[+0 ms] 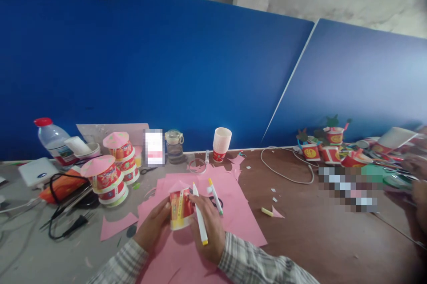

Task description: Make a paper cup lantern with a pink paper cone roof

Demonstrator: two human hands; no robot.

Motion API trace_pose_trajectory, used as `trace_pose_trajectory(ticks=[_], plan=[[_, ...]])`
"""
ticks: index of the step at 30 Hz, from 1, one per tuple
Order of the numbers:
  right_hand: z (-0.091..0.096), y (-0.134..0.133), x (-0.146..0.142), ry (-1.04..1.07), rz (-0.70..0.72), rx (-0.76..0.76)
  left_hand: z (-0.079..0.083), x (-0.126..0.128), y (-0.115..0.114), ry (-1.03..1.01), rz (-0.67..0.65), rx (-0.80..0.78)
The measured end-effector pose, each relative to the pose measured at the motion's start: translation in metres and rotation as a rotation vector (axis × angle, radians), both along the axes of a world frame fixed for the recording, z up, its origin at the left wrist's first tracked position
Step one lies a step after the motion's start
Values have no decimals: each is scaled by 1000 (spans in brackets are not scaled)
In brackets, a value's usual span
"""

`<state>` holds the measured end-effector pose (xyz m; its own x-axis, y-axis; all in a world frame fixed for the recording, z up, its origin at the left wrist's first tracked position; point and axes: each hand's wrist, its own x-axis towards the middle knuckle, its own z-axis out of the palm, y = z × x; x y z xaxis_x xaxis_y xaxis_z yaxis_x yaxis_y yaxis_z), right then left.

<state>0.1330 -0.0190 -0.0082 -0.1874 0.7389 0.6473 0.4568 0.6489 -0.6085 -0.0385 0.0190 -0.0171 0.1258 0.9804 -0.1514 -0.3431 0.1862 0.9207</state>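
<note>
Held between the left hand [155, 222] and the right hand [210, 226], a small red-and-yellow printed paper cup [182, 210], slightly tilted, with a pale pink paper cone [179, 186] at its upper end. On the left, a grip closed against the cup's side; on the right, a grip closed on the cup's other side, with a slim white marker with yellow ends [200, 217] also tucked among the fingers. Over broad sheets of pink paper [242, 226], cup and hands together; impossible to tell whether touching them.

Just beyond the right hand, lying on the pink sheets, a white marker with a yellow tip and a green end [216, 197], beside a partly hidden black looped object [219, 203]. To the left on the table [300, 244], two stacks of red-and-white printed paper cups with pink cone tops [104, 181], near a black cable with a plug [75, 226]. Farther back, a lidded clear jar [174, 148] and an upright stack of white and red paper cups [222, 144]. At the far right edge, blurred, a co-worker's hand [419, 195] near more red-printed cups [332, 155].
</note>
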Motion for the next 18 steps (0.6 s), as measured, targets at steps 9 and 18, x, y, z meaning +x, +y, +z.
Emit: trace_pose_trajectory(ticks=[9,18], plan=[[3,2,-1,-15,2,25,13,7,-7,-61,-79,41],[7,2,-2,10,46,25,9,2,-3,151,-99,147]])
